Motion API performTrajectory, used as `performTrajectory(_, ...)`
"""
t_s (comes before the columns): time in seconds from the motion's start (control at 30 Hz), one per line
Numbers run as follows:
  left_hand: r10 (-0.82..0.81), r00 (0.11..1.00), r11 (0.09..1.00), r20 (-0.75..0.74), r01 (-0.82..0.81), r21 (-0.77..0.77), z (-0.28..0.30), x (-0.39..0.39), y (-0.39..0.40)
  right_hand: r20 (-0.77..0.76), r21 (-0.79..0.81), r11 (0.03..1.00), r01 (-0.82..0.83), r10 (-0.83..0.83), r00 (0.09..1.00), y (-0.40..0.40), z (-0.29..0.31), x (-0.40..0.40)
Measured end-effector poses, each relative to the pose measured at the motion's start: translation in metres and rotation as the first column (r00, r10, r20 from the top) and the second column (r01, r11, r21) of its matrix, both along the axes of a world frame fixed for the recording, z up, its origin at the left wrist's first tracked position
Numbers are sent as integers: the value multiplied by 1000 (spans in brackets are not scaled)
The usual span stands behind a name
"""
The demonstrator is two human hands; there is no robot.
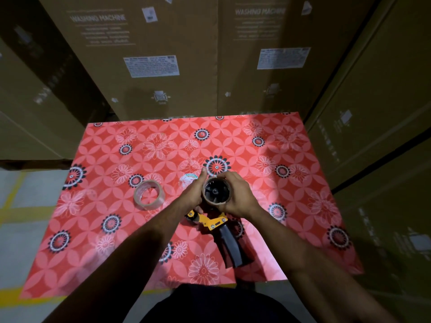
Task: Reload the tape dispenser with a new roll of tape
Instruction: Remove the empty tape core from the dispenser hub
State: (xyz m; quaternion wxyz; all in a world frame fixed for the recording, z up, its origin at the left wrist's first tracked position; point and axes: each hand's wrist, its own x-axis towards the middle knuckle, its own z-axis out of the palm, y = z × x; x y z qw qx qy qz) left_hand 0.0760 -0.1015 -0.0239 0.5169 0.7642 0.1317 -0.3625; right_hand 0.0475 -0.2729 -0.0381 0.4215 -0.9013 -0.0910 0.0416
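On the red flowery table point(291, 206), the yellow and black tape dispenser point(217, 223) stands with its handle toward the person. Left hand point(194, 194) and right hand point(238, 197) both grip the brown empty core point(217, 191) on its wheel. Just beside, at the left, lies the new tape roll point(149, 194).

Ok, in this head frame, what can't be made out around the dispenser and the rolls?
- Head view: front of the tape dispenser, hidden under both hands.
- Head view: outer wall of the brown core, wrapped by the left hand and right hand; any leftover tape unclear.
- Head view: loose end of the new tape roll, too small.
- Head view: box label text, blurred.
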Motion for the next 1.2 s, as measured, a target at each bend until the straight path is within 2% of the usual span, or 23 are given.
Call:
performTrajectory(0.1,6,999,1000,38,-6,10,-16,5,4,37,-35,997,-71,72,997,-2,2,1)
performTrajectory(0.23,13,997,999,81,-9,-39,-8,4,1,10,-37,998,-56,56,998,-7,5,7)
performTrajectory(0.43,21,979,999,204,-12,-46,0,-9,3,-37,132,977,166,-162,986,-19,14,1)
performTrajectory(0.53,-105,908,991,405,61,120,-6,-16,13,-113,141,928,344,-331,937,-40,13,2)
performTrajectory(0.63,-308,780,943,545,173,286,-3,-31,25,-165,19,844,535,-525,835,-65,7,13)
performTrajectory(0.73,-490,656,853,574,222,473,-5,-50,34,-136,-120,807,578,-590,796,-83,2,32)
performTrajectory(0.8,-594,577,764,560,188,618,-12,-63,37,-201,-135,814,565,-581,789,-91,-6,43)
performTrajectory(0.9,-638,563,702,525,145,697,-24,-78,41,-294,-154,818,554,-573,765,-99,-20,47)
performTrajectory(1.0,-630,545,712,553,121,692,-31,-85,46,-230,-171,804,569,-594,771,-89,-17,29)
performTrajectory(1.07,-617,540,726,573,111,678,-35,-86,49,-56,-185,825,533,-551,833,-68,-7,2)
performTrajectory(1.1,-623,530,722,575,105,684,-37,-86,51,36,-185,872,454,-456,889,-54,-3,-14)
performTrajectory(1.17,-630,522,713,575,97,694,-41,-90,52,126,-203,968,150,-126,984,-25,2,-48)
performTrajectory(1.2,-627,526,715,575,96,692,-43,-92,53,142,-254,967,-24,62,988,-12,-2,-63)
